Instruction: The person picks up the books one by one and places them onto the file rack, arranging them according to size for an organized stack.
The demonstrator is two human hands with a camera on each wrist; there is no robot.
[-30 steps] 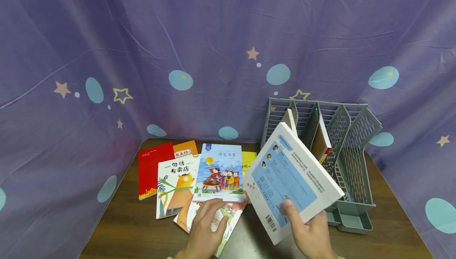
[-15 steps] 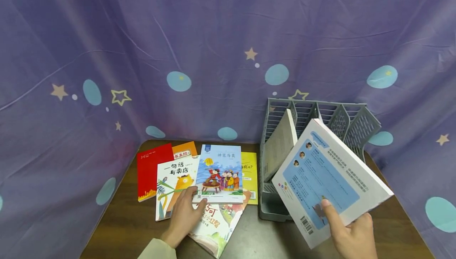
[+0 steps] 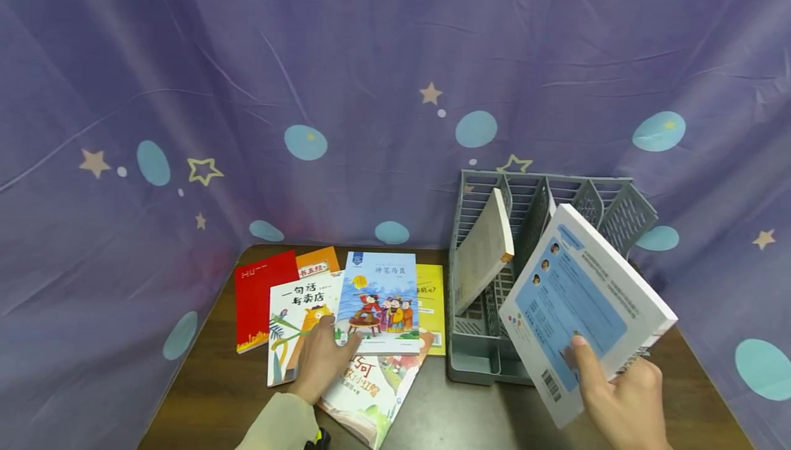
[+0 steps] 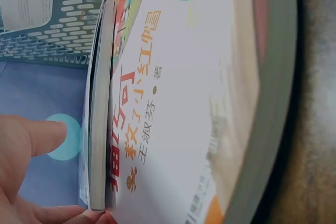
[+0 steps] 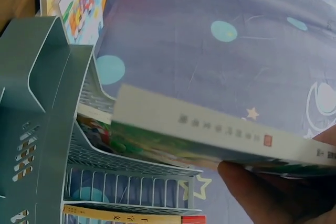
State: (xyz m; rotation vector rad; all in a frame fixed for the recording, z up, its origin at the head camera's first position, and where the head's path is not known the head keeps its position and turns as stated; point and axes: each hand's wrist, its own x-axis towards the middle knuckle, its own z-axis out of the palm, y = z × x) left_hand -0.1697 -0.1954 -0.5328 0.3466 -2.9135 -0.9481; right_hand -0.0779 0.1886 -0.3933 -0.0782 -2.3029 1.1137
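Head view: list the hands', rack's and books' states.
White-and-blue paper book: closed, tilted, raised.
Right hand: gripping it.
Colourful loose paper books: lying overlapped.
Left hand: over them, seemingly not gripping.
Gray plastic compartmented rack: upright, partly filled.
Cream-coloured paper book: leaning in the rack.

A curtain (image 3: 358, 65) hangs behind the counter (image 3: 445, 409). Near the far left corner lies the leftmost book (image 3: 264, 302), the rear book (image 3: 318, 261) just right of it. The overlapping book (image 3: 293, 340) lies before and partly over both; the topmost book (image 3: 380, 306) covers its right side. Partly beneath that, the front book (image 3: 377, 388) reaches toward the near edge and the side book (image 3: 432, 302) shows rightward. The left hand (image 3: 324, 361) is at the topmost book's near left corner. Toward the far right corner stands the rack (image 3: 472, 357), a standing book (image 3: 485, 254) in its leftmost compartment. Another book (image 5: 131, 215) sits farther right, its compartment hard to make out. The right hand (image 3: 624, 395) has the held book (image 3: 575, 312) before the rack's right part.
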